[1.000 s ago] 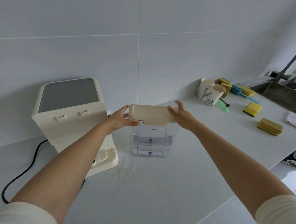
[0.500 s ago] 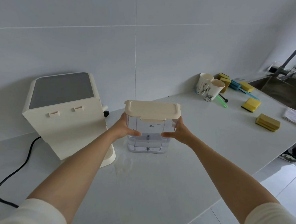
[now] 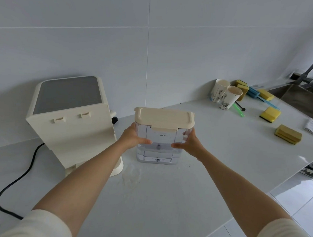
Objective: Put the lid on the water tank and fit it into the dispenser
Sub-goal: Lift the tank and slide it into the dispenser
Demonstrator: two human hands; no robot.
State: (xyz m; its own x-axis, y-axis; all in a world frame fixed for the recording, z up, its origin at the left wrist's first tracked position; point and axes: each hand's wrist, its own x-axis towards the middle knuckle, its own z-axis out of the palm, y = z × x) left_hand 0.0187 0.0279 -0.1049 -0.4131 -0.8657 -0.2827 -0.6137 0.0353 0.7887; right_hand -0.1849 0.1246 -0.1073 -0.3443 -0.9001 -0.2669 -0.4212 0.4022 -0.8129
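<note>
Both hands, left [image 3: 132,138] and right [image 3: 190,144], clasp the lidded water tank [image 3: 158,145] just right of the dispenser [image 3: 72,122], countertop [image 3: 213,147] bare around.

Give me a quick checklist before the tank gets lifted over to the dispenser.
1. Lid on water tank: ok, sits flat; latch cannot tell.
2. Left hand on tank's left side: ok.
3. Right hand on its right side: ok.
4. Path to dispenser across the counter: ok, nothing between.
5. Dispenser's tank slot: cannot tell, hidden.
6. Power cord clear of path: ok.
</note>
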